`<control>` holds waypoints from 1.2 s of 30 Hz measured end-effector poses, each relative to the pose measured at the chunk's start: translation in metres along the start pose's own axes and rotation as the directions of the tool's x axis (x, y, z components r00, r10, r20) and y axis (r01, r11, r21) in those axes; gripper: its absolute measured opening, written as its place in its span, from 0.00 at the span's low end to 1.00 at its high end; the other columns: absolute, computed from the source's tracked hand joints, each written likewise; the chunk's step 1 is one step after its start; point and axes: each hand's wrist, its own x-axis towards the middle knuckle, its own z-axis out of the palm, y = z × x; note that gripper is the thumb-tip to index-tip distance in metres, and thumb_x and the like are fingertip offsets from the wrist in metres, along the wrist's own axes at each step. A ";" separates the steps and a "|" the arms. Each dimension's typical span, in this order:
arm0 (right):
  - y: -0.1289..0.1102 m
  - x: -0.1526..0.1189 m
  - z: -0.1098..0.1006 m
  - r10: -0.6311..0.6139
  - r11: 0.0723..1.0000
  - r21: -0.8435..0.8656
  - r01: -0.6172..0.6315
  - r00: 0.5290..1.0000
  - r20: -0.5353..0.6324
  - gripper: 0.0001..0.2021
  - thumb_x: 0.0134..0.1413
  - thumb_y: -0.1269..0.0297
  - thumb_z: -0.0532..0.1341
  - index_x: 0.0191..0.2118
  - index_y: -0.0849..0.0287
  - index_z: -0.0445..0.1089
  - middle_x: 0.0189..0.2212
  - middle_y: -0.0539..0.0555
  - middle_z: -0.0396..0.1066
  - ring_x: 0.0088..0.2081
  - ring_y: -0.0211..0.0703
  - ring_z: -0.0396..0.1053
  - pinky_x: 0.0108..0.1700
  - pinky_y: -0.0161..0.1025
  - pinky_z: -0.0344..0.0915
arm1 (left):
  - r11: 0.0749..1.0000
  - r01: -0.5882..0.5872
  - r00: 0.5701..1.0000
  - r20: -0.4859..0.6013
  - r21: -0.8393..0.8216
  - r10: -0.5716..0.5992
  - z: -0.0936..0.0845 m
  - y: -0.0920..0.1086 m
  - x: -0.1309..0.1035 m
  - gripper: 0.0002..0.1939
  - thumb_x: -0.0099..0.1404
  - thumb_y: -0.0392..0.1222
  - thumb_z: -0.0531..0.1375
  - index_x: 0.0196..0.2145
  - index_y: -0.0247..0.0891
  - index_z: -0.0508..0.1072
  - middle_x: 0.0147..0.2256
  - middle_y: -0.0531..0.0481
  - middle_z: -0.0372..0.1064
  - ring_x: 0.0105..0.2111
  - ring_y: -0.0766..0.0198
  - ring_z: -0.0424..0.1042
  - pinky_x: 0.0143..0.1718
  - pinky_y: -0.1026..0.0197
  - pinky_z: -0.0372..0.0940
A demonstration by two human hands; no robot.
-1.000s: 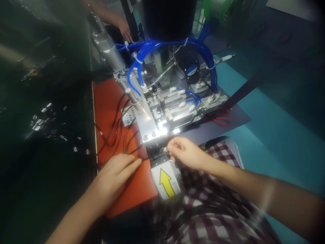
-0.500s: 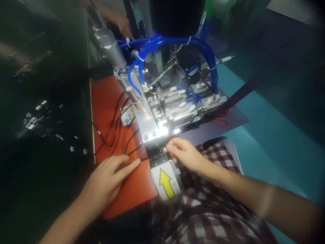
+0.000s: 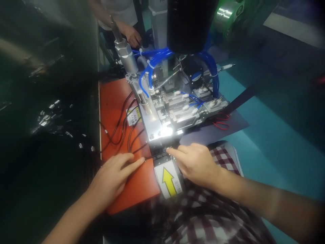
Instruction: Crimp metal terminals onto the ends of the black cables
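Note:
A metal machine point(image 3: 175, 108) with blue air tubes stands at the centre. Black cables point(image 3: 122, 122) run over the orange board point(image 3: 111, 98). On the board's right part lies my left hand point(image 3: 114, 173), its forefinger stretched out and touching a thin black cable. Its fingers look closed on that cable near the tip. My right hand point(image 3: 195, 162) is at the machine's front edge, forefinger pointing at the cable's end, other fingers curled under. What it may hold is too small to name. Below the machine is a white plate with a yellow arrow point(image 3: 168, 181).
Behind the machine a person's hand point(image 3: 133, 36) rests near a dark part. Bundles of cables with shiny ends point(image 3: 47, 118) hang at the left. A green spool point(image 3: 228, 17) is at the top right. Red wires point(image 3: 221, 122) lie right of the machine.
My right hand has turned, from a pinch to a forefinger extended over the cable's end. My left hand has stayed on the cable. The view has shifted, and more of the other person shows.

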 end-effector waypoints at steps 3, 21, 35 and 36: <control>-0.001 0.009 -0.011 0.006 1.000 -0.020 -0.002 0.982 0.188 0.16 0.54 0.75 0.53 0.42 0.60 0.75 0.23 0.54 0.73 0.23 0.39 0.65 0.28 0.38 0.51 | 1.000 -0.025 1.000 -0.011 0.005 0.025 0.000 -0.001 0.000 0.28 0.64 0.25 0.45 0.56 0.48 0.66 0.45 0.45 0.65 0.43 0.57 0.66 0.39 0.56 0.64; -0.005 -0.138 0.049 0.430 0.656 0.434 -0.618 0.778 0.458 0.12 0.62 0.62 0.48 0.44 0.57 0.66 0.26 0.51 0.68 0.27 0.43 0.68 0.31 0.39 0.64 | 0.998 0.008 0.995 -0.105 0.069 -0.001 -0.011 0.005 0.015 0.27 0.61 0.24 0.45 0.47 0.43 0.74 0.39 0.46 0.68 0.36 0.62 0.68 0.36 0.61 0.66; -0.027 -0.139 0.049 0.252 0.698 0.478 -0.533 0.808 0.533 0.08 0.59 0.66 0.52 0.38 0.58 0.69 0.33 0.54 0.73 0.34 0.45 0.71 0.39 0.40 0.65 | 0.994 0.104 0.986 -0.127 -0.018 -0.106 -0.003 -0.011 0.032 0.22 0.62 0.29 0.49 0.45 0.42 0.76 0.37 0.47 0.66 0.37 0.63 0.67 0.39 0.62 0.63; -0.030 -0.136 0.050 0.229 0.702 0.486 -0.520 0.811 0.538 0.08 0.58 0.67 0.53 0.38 0.58 0.69 0.36 0.55 0.73 0.37 0.46 0.71 0.41 0.41 0.65 | 0.993 0.113 0.985 -0.128 -0.032 -0.117 -0.002 -0.011 0.033 0.20 0.63 0.31 0.49 0.45 0.42 0.77 0.37 0.47 0.66 0.37 0.63 0.67 0.39 0.62 0.63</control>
